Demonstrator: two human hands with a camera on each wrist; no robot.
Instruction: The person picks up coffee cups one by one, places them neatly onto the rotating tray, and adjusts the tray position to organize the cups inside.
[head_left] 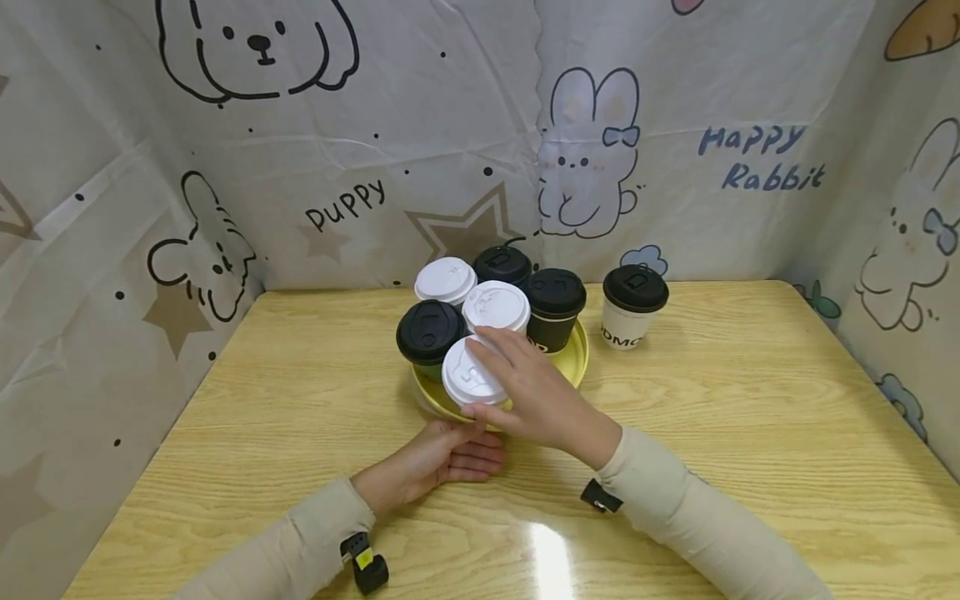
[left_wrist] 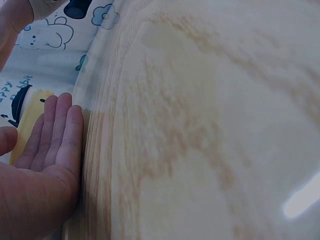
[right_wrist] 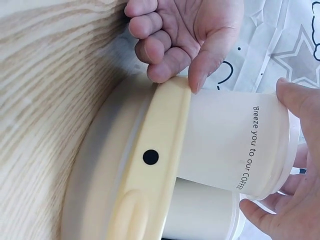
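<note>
On a round yellow tray (head_left: 576, 360) stand several lidded paper cups. My right hand (head_left: 540, 392) grips the nearest white-lidded cup (head_left: 467, 375) around its lid, thumb on the near side and fingers across the top. In the right wrist view this cup (right_wrist: 225, 140) bears printed lettering and stands at the tray's rim (right_wrist: 155, 130). My left hand (head_left: 442, 458) lies palm up at the tray's front edge. Its thumb laps over the rim and its fingers (right_wrist: 162, 62) lie on the outer side, pinching the edge.
Two more white-lidded cups (head_left: 445, 280) and three black-lidded cups (head_left: 431, 333) crowd the tray. A white cup with a black lid (head_left: 633, 304) stands apart on the wooden table (head_left: 712, 400), right of the tray. A printed cloth (head_left: 450, 125) hangs behind and at both sides.
</note>
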